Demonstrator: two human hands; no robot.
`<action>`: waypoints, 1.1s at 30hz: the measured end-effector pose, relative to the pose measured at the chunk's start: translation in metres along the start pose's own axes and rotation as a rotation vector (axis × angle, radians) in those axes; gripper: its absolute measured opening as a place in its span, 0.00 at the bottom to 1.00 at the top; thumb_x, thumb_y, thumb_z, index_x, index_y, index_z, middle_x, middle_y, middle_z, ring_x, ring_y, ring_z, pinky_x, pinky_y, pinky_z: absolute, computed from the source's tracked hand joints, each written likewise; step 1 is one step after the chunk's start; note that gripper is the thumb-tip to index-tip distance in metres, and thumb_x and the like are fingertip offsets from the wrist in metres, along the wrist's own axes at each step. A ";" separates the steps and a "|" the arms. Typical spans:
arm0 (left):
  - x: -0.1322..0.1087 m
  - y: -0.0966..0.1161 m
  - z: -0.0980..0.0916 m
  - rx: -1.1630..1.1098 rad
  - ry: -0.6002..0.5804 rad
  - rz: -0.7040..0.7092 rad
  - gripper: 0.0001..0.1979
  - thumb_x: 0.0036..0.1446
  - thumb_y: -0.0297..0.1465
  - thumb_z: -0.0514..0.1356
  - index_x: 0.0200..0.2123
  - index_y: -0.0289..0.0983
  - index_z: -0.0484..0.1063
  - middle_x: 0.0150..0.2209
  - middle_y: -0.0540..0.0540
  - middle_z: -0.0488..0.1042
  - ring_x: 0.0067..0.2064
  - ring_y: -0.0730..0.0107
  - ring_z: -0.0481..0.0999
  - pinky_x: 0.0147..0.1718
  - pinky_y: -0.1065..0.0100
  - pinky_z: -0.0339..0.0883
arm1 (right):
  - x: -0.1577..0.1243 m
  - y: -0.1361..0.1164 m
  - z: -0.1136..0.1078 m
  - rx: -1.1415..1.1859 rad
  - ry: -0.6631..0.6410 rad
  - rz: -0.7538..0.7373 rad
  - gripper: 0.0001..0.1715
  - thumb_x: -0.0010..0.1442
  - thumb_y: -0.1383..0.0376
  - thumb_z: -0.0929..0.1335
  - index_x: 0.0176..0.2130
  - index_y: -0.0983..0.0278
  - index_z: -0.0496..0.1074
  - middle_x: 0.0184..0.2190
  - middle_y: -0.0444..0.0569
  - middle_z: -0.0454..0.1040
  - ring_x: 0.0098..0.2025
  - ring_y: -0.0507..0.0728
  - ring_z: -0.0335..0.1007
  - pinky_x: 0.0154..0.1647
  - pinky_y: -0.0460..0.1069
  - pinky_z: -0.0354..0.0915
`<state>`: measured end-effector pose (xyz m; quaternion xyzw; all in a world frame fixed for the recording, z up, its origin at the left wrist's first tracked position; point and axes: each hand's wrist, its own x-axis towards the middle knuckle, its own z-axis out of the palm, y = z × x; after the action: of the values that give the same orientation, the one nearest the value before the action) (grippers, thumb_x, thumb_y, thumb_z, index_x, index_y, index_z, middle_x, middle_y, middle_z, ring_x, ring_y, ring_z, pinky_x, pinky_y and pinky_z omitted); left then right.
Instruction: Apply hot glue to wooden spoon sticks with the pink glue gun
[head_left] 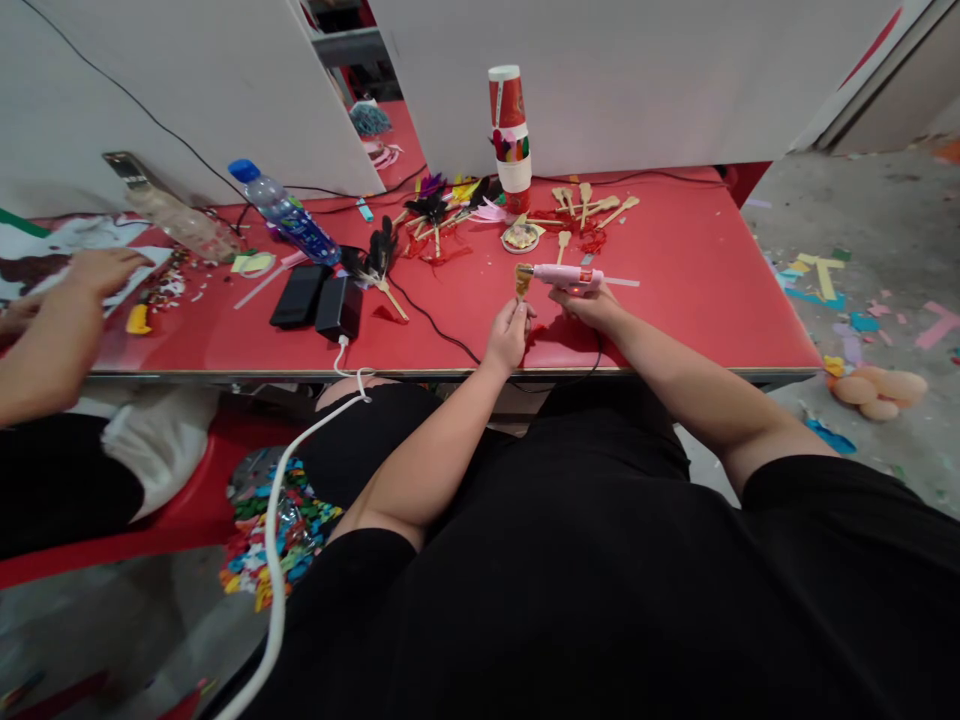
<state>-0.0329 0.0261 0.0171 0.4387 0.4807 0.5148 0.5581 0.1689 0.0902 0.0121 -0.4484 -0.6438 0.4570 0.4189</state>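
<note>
My right hand (590, 305) is wrapped round a pink hot glue gun (562, 275), its metal nozzle pointing left. In my left hand (511, 335) I pinch a small wooden stick with a wide flat head (523, 284), held upright just at the nozzle; whether the two touch I cannot tell. Behind them, another such wooden stick (563, 245) lies near a small round dish (520, 237) of bits. Several more sticks (585, 200) with red threads are to the back right. A stick with black feathers (381, 260) lies to the left.
Red cups (507, 100) stand stacked at the back of the red table (697, 270). A blue-capped bottle (289, 215), a black power block (339, 308) with a white cable and a black case (300, 296) are to the left. A co-worker's arm (67, 320) reaches in at far left.
</note>
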 end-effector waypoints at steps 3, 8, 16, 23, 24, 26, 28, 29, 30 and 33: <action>0.002 -0.002 0.000 -0.017 0.000 -0.006 0.25 0.81 0.52 0.65 0.37 0.40 0.68 0.22 0.59 0.56 0.21 0.79 0.51 0.22 0.74 0.46 | 0.001 0.000 0.001 -0.033 0.004 0.021 0.23 0.64 0.44 0.82 0.35 0.57 0.79 0.23 0.45 0.72 0.26 0.55 0.65 0.26 0.51 0.63; 0.005 -0.006 -0.001 -0.021 -0.005 0.005 0.24 0.83 0.50 0.64 0.37 0.41 0.68 0.22 0.59 0.55 0.21 0.78 0.50 0.22 0.73 0.46 | 0.002 0.001 0.003 -0.082 0.027 0.055 0.24 0.64 0.45 0.81 0.49 0.59 0.86 0.26 0.42 0.74 0.29 0.55 0.68 0.31 0.51 0.69; 0.005 -0.007 -0.003 0.006 -0.021 0.011 0.24 0.82 0.51 0.63 0.37 0.41 0.67 0.22 0.59 0.54 0.21 0.77 0.51 0.22 0.73 0.46 | 0.003 0.002 -0.001 -0.131 0.041 0.067 0.23 0.65 0.48 0.82 0.50 0.61 0.88 0.30 0.48 0.79 0.37 0.62 0.76 0.43 0.57 0.80; 0.006 -0.010 -0.002 -0.002 -0.019 0.033 0.23 0.82 0.50 0.61 0.37 0.41 0.66 0.23 0.59 0.53 0.21 0.77 0.50 0.23 0.73 0.45 | 0.003 0.002 0.002 -0.101 0.028 0.049 0.29 0.64 0.47 0.80 0.56 0.62 0.88 0.28 0.44 0.76 0.34 0.58 0.72 0.40 0.54 0.75; 0.006 -0.011 -0.002 0.000 -0.015 0.040 0.23 0.83 0.50 0.61 0.37 0.42 0.66 0.23 0.59 0.54 0.21 0.77 0.51 0.23 0.73 0.45 | 0.003 0.002 0.002 -0.099 0.025 0.055 0.29 0.64 0.46 0.80 0.55 0.62 0.88 0.27 0.43 0.75 0.33 0.58 0.71 0.39 0.54 0.74; 0.006 -0.012 -0.003 0.005 -0.009 0.050 0.23 0.83 0.49 0.61 0.37 0.42 0.66 0.23 0.59 0.54 0.21 0.76 0.51 0.23 0.72 0.46 | 0.003 0.001 0.003 -0.096 0.022 0.070 0.29 0.63 0.45 0.81 0.54 0.61 0.88 0.27 0.43 0.73 0.32 0.57 0.70 0.39 0.54 0.73; 0.007 -0.013 -0.004 0.009 -0.008 0.054 0.22 0.83 0.48 0.60 0.37 0.42 0.66 0.23 0.59 0.54 0.22 0.76 0.51 0.23 0.72 0.47 | 0.002 0.000 0.004 -0.092 0.021 0.076 0.28 0.63 0.45 0.81 0.53 0.62 0.88 0.27 0.42 0.72 0.32 0.58 0.69 0.40 0.55 0.74; 0.007 -0.014 -0.004 0.012 -0.010 0.055 0.22 0.84 0.48 0.59 0.38 0.41 0.67 0.23 0.59 0.54 0.22 0.76 0.51 0.23 0.72 0.47 | 0.002 0.000 0.004 -0.093 0.020 0.076 0.28 0.63 0.46 0.81 0.53 0.62 0.87 0.27 0.43 0.72 0.32 0.58 0.70 0.41 0.56 0.74; 0.007 -0.014 -0.004 0.016 -0.012 0.060 0.22 0.84 0.48 0.59 0.38 0.41 0.67 0.23 0.59 0.54 0.22 0.76 0.51 0.23 0.72 0.47 | 0.002 0.000 0.004 -0.096 0.020 0.075 0.28 0.63 0.46 0.81 0.53 0.62 0.87 0.26 0.43 0.72 0.33 0.58 0.70 0.42 0.56 0.75; 0.006 -0.014 -0.005 0.022 -0.015 0.080 0.22 0.84 0.48 0.59 0.38 0.41 0.67 0.23 0.58 0.55 0.22 0.76 0.52 0.23 0.72 0.47 | 0.001 -0.001 0.003 -0.105 0.018 0.066 0.29 0.63 0.46 0.80 0.53 0.63 0.87 0.27 0.43 0.73 0.34 0.59 0.70 0.44 0.57 0.75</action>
<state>-0.0355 0.0313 0.0018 0.4675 0.4641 0.5281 0.5358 0.1655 0.0902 0.0125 -0.4948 -0.6479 0.4322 0.3855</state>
